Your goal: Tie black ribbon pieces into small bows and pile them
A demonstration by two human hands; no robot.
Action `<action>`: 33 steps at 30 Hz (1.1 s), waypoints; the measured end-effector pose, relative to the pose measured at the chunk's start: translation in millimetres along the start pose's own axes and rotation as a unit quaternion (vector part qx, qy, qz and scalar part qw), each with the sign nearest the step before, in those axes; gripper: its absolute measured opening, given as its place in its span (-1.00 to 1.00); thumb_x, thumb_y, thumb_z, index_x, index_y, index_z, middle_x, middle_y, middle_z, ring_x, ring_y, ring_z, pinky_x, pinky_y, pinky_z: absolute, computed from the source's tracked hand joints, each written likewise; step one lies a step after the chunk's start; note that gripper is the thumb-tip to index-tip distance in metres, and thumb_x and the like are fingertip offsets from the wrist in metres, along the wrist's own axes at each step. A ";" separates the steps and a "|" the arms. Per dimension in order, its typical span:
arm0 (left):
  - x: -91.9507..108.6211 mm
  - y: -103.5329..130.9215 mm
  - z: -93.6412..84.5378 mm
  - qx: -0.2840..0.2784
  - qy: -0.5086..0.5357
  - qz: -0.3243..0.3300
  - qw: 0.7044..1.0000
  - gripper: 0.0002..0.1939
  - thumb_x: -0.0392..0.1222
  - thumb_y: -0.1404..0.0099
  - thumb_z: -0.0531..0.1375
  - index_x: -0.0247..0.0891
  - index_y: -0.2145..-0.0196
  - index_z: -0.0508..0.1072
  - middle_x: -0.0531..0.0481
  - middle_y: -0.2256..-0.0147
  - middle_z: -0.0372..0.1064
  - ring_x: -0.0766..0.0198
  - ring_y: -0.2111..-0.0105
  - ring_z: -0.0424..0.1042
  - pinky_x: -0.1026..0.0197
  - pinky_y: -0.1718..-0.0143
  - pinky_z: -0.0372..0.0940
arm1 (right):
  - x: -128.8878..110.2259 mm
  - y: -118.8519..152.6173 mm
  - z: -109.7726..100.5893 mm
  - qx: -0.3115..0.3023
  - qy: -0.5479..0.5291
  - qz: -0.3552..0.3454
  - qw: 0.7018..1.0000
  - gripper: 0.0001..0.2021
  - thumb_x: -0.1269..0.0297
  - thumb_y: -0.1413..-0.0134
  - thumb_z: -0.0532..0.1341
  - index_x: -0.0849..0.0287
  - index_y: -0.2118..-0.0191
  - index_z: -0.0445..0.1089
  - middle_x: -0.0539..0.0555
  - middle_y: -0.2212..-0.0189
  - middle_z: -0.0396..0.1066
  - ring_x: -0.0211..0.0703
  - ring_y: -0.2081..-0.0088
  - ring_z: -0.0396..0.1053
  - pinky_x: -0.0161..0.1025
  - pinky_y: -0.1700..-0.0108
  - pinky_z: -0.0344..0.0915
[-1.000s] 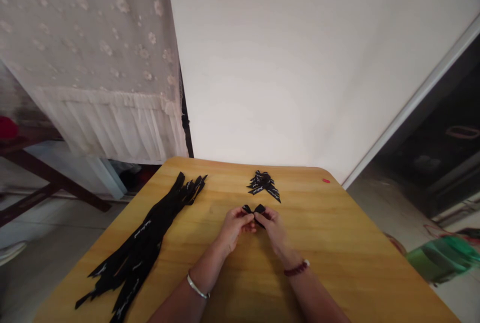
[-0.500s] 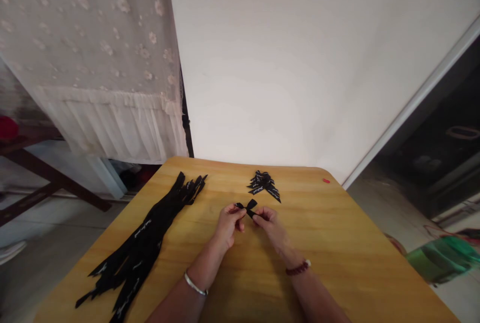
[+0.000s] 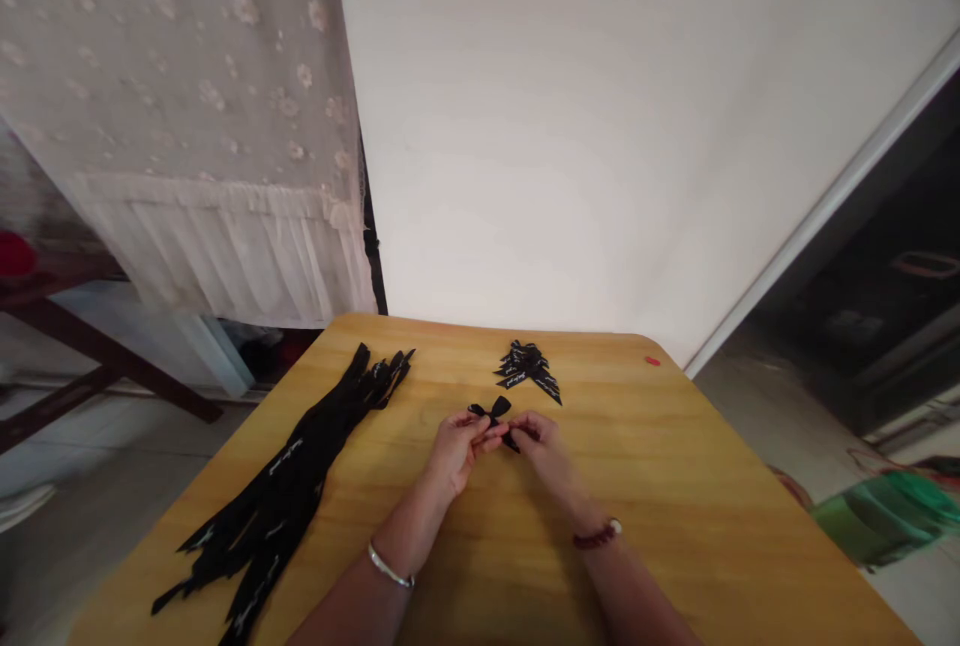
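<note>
A small black ribbon bow point(image 3: 495, 409) is held between my two hands above the table, its loops pointing away from me. My left hand point(image 3: 457, 448) pinches the bow near its knot and left loop. The fingers of my right hand point(image 3: 541, 438) are closed on a tail of the same ribbon, on the right below the knot. Beyond my hands lies a little pile of black bows point(image 3: 525, 363) with white lettering. To the left stretches a long bunch of loose black ribbons point(image 3: 300, 466), some printed with white script.
The wooden table point(image 3: 675, 516) stands against a white wall panel point(image 3: 525, 126). A small red object point(image 3: 652, 361) lies near its far right corner. On the floor at right is a green container point(image 3: 885, 518); a lace curtain point(image 3: 225, 126) hangs at left.
My left fingers have moved further under the knot, toward the right hand. My right hand has shifted slightly, and the ribbon tail there now points downward.
</note>
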State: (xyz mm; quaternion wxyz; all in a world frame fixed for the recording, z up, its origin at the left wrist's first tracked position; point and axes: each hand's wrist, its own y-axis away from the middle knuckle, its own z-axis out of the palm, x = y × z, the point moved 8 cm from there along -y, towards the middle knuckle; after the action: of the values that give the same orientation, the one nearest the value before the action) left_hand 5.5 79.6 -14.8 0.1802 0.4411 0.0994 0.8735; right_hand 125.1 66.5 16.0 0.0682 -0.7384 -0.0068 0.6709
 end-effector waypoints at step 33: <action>-2.3 5.6 6.0 0.009 -0.103 0.030 0.994 -0.83 -0.16 -0.07 0.13 -0.33 0.49 0.24 -0.07 0.62 0.41 0.21 0.63 0.43 0.31 0.66 0.30 | -7.2 2.6 3.4 0.001 -0.011 -0.006 1.000 -0.77 0.22 0.19 0.16 0.20 0.70 0.21 -0.10 0.75 0.16 -0.35 0.65 0.08 -0.38 0.59 0.03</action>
State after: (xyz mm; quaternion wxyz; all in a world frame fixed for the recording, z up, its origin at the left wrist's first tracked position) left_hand 10.3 73.7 -11.0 0.1589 0.5330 0.0744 0.8277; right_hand 120.8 63.4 22.5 0.0725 -0.7312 -0.0112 0.6783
